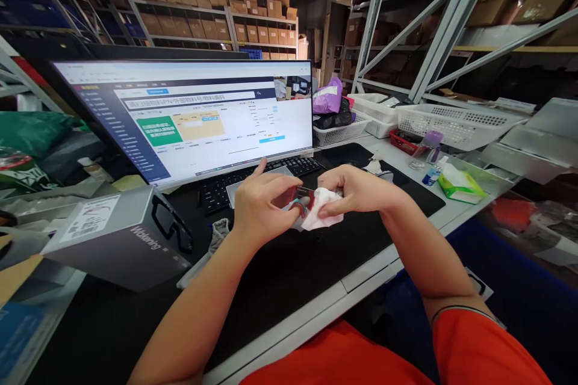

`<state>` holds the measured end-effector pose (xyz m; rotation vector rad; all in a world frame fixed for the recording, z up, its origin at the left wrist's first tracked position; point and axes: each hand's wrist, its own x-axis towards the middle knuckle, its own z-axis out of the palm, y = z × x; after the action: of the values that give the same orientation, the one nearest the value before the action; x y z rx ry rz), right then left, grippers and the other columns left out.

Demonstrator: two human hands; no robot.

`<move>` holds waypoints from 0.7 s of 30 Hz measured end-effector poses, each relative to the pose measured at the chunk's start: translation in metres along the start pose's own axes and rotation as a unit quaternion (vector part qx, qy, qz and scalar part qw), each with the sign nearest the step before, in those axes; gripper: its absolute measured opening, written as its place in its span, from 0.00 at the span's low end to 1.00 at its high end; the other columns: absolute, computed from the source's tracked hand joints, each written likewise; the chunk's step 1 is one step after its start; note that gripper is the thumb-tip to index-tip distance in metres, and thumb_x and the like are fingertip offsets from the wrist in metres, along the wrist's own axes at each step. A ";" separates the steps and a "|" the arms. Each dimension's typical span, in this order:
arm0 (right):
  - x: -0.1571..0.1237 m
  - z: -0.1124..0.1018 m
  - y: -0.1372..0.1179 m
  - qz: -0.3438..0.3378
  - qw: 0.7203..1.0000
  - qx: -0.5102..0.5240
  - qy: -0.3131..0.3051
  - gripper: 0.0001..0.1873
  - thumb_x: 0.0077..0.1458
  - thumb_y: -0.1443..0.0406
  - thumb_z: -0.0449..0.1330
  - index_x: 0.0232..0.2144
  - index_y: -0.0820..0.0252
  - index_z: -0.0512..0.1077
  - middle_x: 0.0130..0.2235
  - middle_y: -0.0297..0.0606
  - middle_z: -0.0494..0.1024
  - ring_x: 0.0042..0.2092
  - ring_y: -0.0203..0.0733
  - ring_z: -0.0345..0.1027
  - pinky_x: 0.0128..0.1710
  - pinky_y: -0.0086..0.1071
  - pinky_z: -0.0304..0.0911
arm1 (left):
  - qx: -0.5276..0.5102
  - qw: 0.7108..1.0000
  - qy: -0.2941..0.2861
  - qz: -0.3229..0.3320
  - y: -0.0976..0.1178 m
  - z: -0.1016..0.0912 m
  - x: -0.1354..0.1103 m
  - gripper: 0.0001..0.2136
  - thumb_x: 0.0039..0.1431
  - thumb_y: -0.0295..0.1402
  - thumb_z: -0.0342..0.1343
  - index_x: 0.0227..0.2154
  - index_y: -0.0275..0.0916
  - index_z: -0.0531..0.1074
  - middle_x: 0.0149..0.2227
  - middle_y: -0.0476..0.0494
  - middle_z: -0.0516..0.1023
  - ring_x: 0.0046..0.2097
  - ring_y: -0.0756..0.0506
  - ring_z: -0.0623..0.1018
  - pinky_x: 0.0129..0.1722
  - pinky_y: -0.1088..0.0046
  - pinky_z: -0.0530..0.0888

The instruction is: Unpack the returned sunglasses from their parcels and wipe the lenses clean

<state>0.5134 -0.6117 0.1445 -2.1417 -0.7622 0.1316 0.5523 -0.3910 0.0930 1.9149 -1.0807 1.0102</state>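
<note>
My left hand (262, 207) grips a small flat dark red object (295, 197) over the black desk mat (289, 264), with the index finger sticking out toward the keyboard (253, 180). My right hand (356, 189) pinches a crumpled white wipe (321, 210) and presses it against that object. Both hands meet just in front of the keyboard and the monitor (189, 114). What the red object is I cannot make out.
A grey box (121, 234) with a pair of black glasses (174, 225) leaning on it lies at left. White baskets (451, 123), a small bottle (427, 147), a green tissue pack (460, 183) and a purple bag (328, 96) are at right. Shelves of cartons stand behind.
</note>
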 end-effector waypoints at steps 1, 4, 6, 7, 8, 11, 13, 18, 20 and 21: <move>-0.001 -0.006 0.004 -0.023 0.999 0.010 -0.022 0.13 0.50 0.58 0.71 0.25 0.63 0.77 0.28 0.31 0.71 0.30 0.32 0.63 0.28 0.26 0.56 | -0.004 1.000 0.006 -0.009 -0.001 0.000 0.000 0.13 0.43 0.26 0.60 0.34 0.43 0.79 0.33 0.51 0.84 0.33 0.46 0.83 0.66 0.49 0.67; -0.005 -0.017 0.015 -0.074 0.996 0.023 -0.050 0.12 0.50 0.60 0.71 0.26 0.64 0.79 0.28 0.32 0.71 0.30 0.33 0.65 0.30 0.26 0.59 | -0.017 0.999 0.012 -0.028 -0.001 0.000 0.000 0.14 0.41 0.25 0.58 0.33 0.43 0.79 0.32 0.52 0.84 0.32 0.46 0.82 0.65 0.49 0.68; -0.009 -0.020 0.024 -0.076 0.996 0.037 -0.027 0.12 0.51 0.59 0.71 0.26 0.63 0.80 0.28 0.33 0.72 0.30 0.34 0.66 0.30 0.26 0.60 | -0.021 0.999 0.013 -0.043 -0.002 0.001 0.000 0.12 0.42 0.26 0.57 0.33 0.43 0.79 0.31 0.53 0.83 0.31 0.47 0.82 0.64 0.50 0.70; -0.011 -0.021 0.031 -0.067 0.996 0.054 0.021 0.13 0.51 0.57 0.71 0.26 0.63 0.80 0.29 0.33 0.73 0.30 0.34 0.66 0.30 0.27 0.60 | -0.022 0.998 0.018 -0.058 -0.003 0.000 0.000 0.11 0.43 0.27 0.57 0.32 0.42 0.78 0.31 0.53 0.83 0.31 0.47 0.81 0.64 0.51 0.71; -0.013 -0.021 0.037 -0.053 0.991 0.076 0.102 0.14 0.51 0.56 0.71 0.26 0.62 0.79 0.29 0.34 0.74 0.30 0.34 0.66 0.30 0.27 0.61 | -0.022 0.996 0.029 -0.077 -0.004 0.000 0.001 0.10 0.44 0.27 0.57 0.31 0.42 0.78 0.30 0.53 0.82 0.31 0.48 0.81 0.63 0.52 0.72; -0.017 -0.015 0.059 -0.017 0.890 0.177 0.421 0.18 0.49 0.51 0.71 0.28 0.61 0.79 0.30 0.34 0.77 0.30 0.34 0.67 0.32 0.28 0.63 | -0.012 0.986 0.087 -0.140 -0.006 -0.002 0.003 0.08 0.46 0.27 0.56 0.29 0.41 0.76 0.29 0.53 0.81 0.31 0.48 0.79 0.60 0.56 0.75; -0.016 0.000 0.069 -0.009 0.790 0.259 0.556 0.23 0.43 0.48 0.74 0.31 0.60 0.79 0.32 0.35 0.79 0.32 0.36 0.70 0.35 0.30 0.66 | 0.004 0.977 0.125 -0.170 -0.006 -0.003 0.003 0.07 0.46 0.27 0.56 0.29 0.41 0.76 0.28 0.54 0.80 0.30 0.48 0.78 0.58 0.57 0.76; 0.002 0.074 0.065 0.018 0.714 0.392 0.580 0.33 0.41 0.42 0.73 0.39 0.62 0.80 0.40 0.43 0.83 0.38 0.41 0.75 0.41 0.35 0.70 | 0.043 0.963 0.180 -0.194 0.000 0.005 0.002 0.07 0.46 0.27 0.57 0.30 0.41 0.76 0.28 0.52 0.79 0.31 0.46 0.78 0.55 0.56 0.77; 0.012 0.101 0.057 0.014 0.734 0.411 0.541 0.31 0.46 0.43 0.71 0.40 0.62 0.80 0.41 0.44 0.84 0.41 0.44 0.76 0.44 0.37 0.70 | 0.063 0.961 0.191 -0.191 0.000 0.010 0.000 0.07 0.47 0.27 0.57 0.31 0.41 0.76 0.28 0.51 0.79 0.32 0.45 0.79 0.56 0.54 0.77; 0.018 0.111 0.052 0.004 0.746 0.416 0.520 0.29 0.48 0.44 0.70 0.41 0.61 0.80 0.42 0.44 0.84 0.42 0.44 0.76 0.46 0.37 0.69 | 0.073 0.960 0.195 -0.189 0.000 0.012 -0.001 0.07 0.46 0.27 0.57 0.31 0.41 0.76 0.28 0.51 0.79 0.31 0.45 0.79 0.58 0.52 0.76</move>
<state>0.5143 -0.5496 0.0372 -1.0442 0.0354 -0.5884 0.5559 -0.4006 0.0873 1.8365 -0.4066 1.1991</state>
